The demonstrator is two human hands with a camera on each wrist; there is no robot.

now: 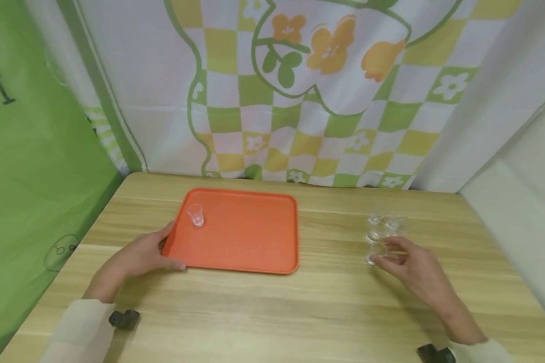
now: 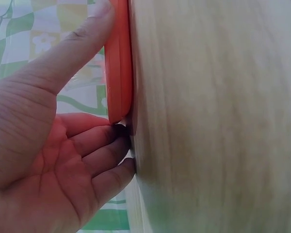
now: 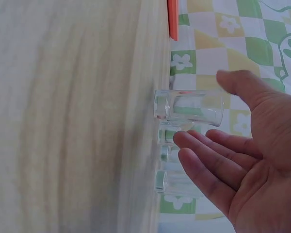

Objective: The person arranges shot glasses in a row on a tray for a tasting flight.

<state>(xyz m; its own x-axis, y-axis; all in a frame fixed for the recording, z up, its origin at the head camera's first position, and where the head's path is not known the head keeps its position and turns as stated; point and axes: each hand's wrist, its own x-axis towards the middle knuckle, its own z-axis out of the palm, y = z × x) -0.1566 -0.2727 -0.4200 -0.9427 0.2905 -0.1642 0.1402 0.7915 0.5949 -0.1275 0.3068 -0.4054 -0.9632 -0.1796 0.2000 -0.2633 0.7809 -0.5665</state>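
Observation:
An orange-red tray [image 1: 245,237] lies on the table, with one small clear shot glass [image 1: 196,216] standing near its far left corner. My left hand [image 1: 143,254] holds the tray's near left corner, thumb along the front rim and fingers by the left side. In the left wrist view the tray's edge [image 2: 119,73] runs between thumb and fingers. My right hand [image 1: 415,264] is at the nearest shot glass [image 1: 378,249] of a small group to the right. The right wrist view has this glass [image 3: 191,108] upright on the table, with thumb and fingers spread about it.
Several more clear shot glasses [image 1: 392,223] stand close together just beyond the right hand. The wooden table [image 1: 263,312] ends at the back against a patterned curtain [image 1: 290,116]. A green cloth [image 1: 36,151] hangs at the left, and a pale surface [image 1: 527,201] borders the right.

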